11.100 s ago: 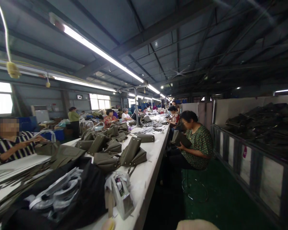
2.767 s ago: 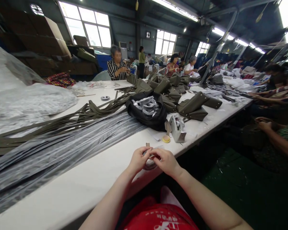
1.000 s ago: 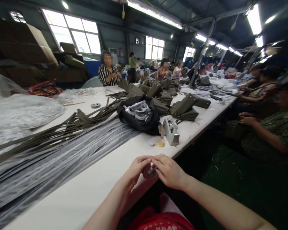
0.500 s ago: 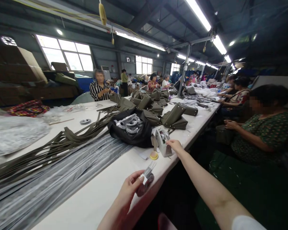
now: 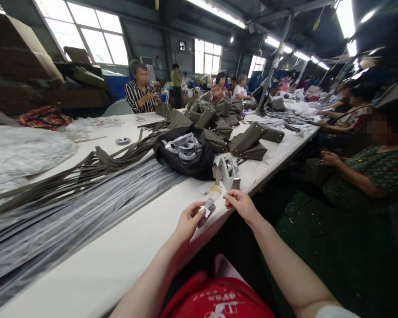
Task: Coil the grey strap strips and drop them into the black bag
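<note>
Head view, and here's the left hand [image 5: 189, 220] at the table's near edge, thumb and fingers pinching a small plastic-wrapped bundle [image 5: 209, 204] with a white tag [image 5: 206, 212] by the thumb! Just beside it, the right hand [image 5: 240, 206] hangs with its fingers curled in; whether those tips grip anything, I cannot tell. Right beyond, a grey tape dispenser [image 5: 234, 181] stands on the white table [image 5: 126, 251], a yellow disc [image 5: 215, 190] near its foot, and next door the black bag [image 5: 200, 167] sits open, full of wrapped grey rings [image 5: 185, 148].
</note>
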Action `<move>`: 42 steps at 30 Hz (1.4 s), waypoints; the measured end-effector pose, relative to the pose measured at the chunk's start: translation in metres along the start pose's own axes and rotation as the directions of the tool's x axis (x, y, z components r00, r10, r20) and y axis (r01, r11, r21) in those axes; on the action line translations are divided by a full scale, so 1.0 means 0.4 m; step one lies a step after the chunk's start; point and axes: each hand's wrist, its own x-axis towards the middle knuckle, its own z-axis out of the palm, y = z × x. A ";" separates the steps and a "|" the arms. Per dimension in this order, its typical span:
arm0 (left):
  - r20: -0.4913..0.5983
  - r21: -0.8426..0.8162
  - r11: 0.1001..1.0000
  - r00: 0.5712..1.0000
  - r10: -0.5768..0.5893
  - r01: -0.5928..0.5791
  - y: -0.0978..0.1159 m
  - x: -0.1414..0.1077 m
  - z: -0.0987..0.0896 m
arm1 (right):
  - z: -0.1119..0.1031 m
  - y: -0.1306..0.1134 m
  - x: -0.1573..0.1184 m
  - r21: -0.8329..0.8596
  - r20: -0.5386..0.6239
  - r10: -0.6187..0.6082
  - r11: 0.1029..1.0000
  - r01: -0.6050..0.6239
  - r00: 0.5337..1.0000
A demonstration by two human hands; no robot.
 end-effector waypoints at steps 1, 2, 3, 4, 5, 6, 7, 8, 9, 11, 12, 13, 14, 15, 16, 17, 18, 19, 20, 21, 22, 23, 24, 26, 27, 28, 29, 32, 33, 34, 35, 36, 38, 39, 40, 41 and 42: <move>-0.001 -0.001 1.000 1.000 0.012 -0.012 -0.003 0.002 0.004 | 0.024 -0.021 -0.023 0.049 0.076 -0.011 0.999 0.007 0.997; -0.003 -0.001 1.000 1.000 0.021 -0.021 -0.006 0.004 0.005 | 0.047 -0.037 -0.044 0.102 0.154 -0.022 0.995 0.006 0.988; -0.008 0.001 1.000 1.000 0.030 -0.030 -0.009 0.005 0.006 | 0.067 -0.048 -0.062 0.152 0.223 -0.032 0.988 -0.002 0.974; -0.014 0.002 0.999 0.999 0.036 -0.036 -0.011 0.007 0.005 | 0.085 -0.054 -0.075 0.189 0.274 -0.039 0.982 -0.015 0.961; -0.019 0.001 0.999 0.999 0.040 -0.040 -0.012 0.007 0.004 | 0.100 -0.053 -0.085 0.205 0.301 -0.036 0.978 -0.028 0.953; -0.023 0.000 0.999 0.999 0.043 -0.043 -0.012 0.007 0.001 | 0.112 -0.048 -0.091 0.198 0.305 -0.024 0.980 -0.039 0.952; -0.028 0.002 0.999 0.999 0.047 -0.047 -0.012 0.007 -0.001 | 0.121 -0.041 -0.093 0.176 0.297 -0.009 0.983 -0.046 0.955; -0.031 0.006 0.999 0.998 0.050 -0.050 -0.011 0.006 -0.004 | 0.128 -0.031 -0.092 0.147 0.284 0.008 0.988 -0.051 0.959; -0.034 0.014 0.999 0.998 0.052 -0.051 -0.011 0.005 -0.006 | 0.133 -0.022 -0.090 0.115 0.272 0.023 0.992 -0.056 0.962; -0.040 0.034 0.998 0.998 0.047 -0.046 -0.008 0.001 -0.010 | 0.138 -0.008 -0.084 0.052 0.251 0.049 0.997 -0.064 0.967; -0.046 0.042 0.998 0.998 0.040 -0.038 -0.006 -0.001 -0.011 | 0.140 -0.005 -0.081 0.024 0.240 0.057 0.998 -0.065 0.969; -0.054 0.046 0.999 0.998 0.029 -0.027 -0.004 -0.003 -0.012 | 0.140 -0.003 -0.079 0.001 0.230 0.064 0.998 -0.066 0.971; -0.062 0.051 0.999 0.998 0.020 -0.017 -0.002 -0.005 -0.012 | 0.141 -0.003 -0.078 -0.018 0.223 0.071 0.997 -0.068 0.972; -0.074 0.062 0.998 0.997 0.018 -0.013 0.000 -0.006 -0.012 | 0.141 -0.004 -0.077 -0.032 0.220 0.079 0.997 -0.074 0.972; -0.087 0.080 0.997 0.996 0.021 -0.014 0.001 -0.006 -0.012 | 0.141 -0.005 -0.077 -0.042 0.221 0.090 0.996 -0.083 0.971; -0.104 0.106 0.994 0.994 0.031 -0.020 0.001 -0.005 -0.011 | 0.141 -0.007 -0.077 -0.048 0.228 0.104 0.994 -0.096 0.968; -0.125 0.138 0.990 0.991 0.047 -0.030 -0.001 -0.004 -0.011 | 0.141 -0.008 -0.077 -0.047 0.244 0.120 0.993 -0.112 0.962; -0.150 0.175 0.984 0.986 0.066 -0.039 -0.002 -0.003 -0.010 | 0.140 -0.009 -0.077 -0.038 0.271 0.132 0.991 -0.126 0.953; -0.180 0.211 0.976 0.980 0.088 -0.049 -0.005 -0.001 -0.009 | 0.140 -0.010 -0.078 -0.019 0.303 0.136 0.990 -0.137 0.943; -0.206 0.244 0.968 0.972 0.112 -0.060 -0.007 0.000 -0.009 | 0.141 -0.011 -0.080 0.008 0.335 0.132 0.990 -0.143 0.933; -0.225 0.273 0.959 0.964 0.142 -0.077 -0.009 0.000 -0.008 | 0.142 -0.011 -0.082 0.035 0.362 0.123 0.989 -0.146 0.924; -0.235 0.299 0.949 0.956 0.174 -0.099 -0.011 -0.001 -0.008 | 0.144 -0.011 -0.084 0.057 0.378 0.114 0.988 -0.146 0.919; -0.237 0.323 0.938 0.949 0.208 -0.125 -0.012 -0.003 -0.007 | 0.146 -0.011 -0.086 0.072 0.382 0.105 0.987 -0.143 0.918; -0.226 0.372 0.911 0.935 0.273 -0.176 -0.014 -0.010 -0.007 | 0.155 -0.009 -0.087 0.064 0.362 0.103 0.989 -0.135 0.926; -0.225 0.399 0.896 0.927 0.300 -0.193 -0.016 -0.014 -0.007 | 0.161 -0.007 -0.086 0.046 0.349 0.104 0.991 -0.127 0.931; -0.228 0.426 0.881 0.918 0.324 -0.205 -0.019 -0.017 -0.009 | 0.168 -0.006 -0.085 0.027 0.336 0.100 0.993 -0.116 0.936; -0.234 0.451 0.867 0.909 0.346 -0.213 -0.022 -0.021 -0.011 | 0.175 -0.005 -0.082 0.009 0.328 0.093 0.995 -0.101 0.940; -0.270 0.491 0.844 0.883 0.385 -0.218 -0.033 -0.027 -0.022 | 0.198 0.001 -0.076 -0.013 0.333 0.053 0.999 -0.051 0.941; -0.284 0.489 0.846 0.878 0.386 -0.214 -0.037 -0.029 -0.026 | 0.206 0.004 -0.074 -0.009 0.343 0.040 0.999 -0.039 0.939; -0.299 0.484 0.850 0.873 0.385 -0.209 -0.039 -0.030 -0.031 | 0.215 0.008 -0.073 -0.007 0.352 0.032 0.999 -0.032 0.935; -0.313 0.480 0.854 0.869 0.382 -0.202 -0.041 -0.033 -0.034 | 0.223 0.013 -0.072 -0.014 0.355 0.028 1.000 -0.025 0.934; -0.323 0.482 0.854 0.866 0.383 -0.198 -0.043 -0.035 -0.037 | 0.232 0.018 -0.071 -0.031 0.350 0.028 0.999 -0.018 0.936; -0.326 0.508 0.838 0.857 0.400 -0.199 -0.046 -0.043 -0.037 | 0.249 0.029 -0.067 -0.082 0.320 0.027 0.997 -0.001 0.947; -0.322 0.524 0.828 0.852 0.412 -0.202 -0.047 -0.047 -0.034 | 0.255 0.033 -0.064 -0.103 0.301 0.026 0.995 0.005 0.953; -0.317 0.536 0.818 0.849 0.422 -0.206 -0.048 -0.051 -0.030 | 0.261 0.037 -0.059 -0.117 0.283 0.025 0.993 0.009 0.959; -0.313 0.544 0.812 0.847 0.430 -0.212 -0.049 -0.053 -0.024 | 0.264 0.040 -0.054 -0.124 0.265 0.024 0.992 0.010 0.964; -0.309 0.546 0.809 0.845 0.436 -0.218 -0.047 -0.054 -0.019 | 0.264 0.043 -0.047 -0.131 0.244 0.025 0.991 0.007 0.969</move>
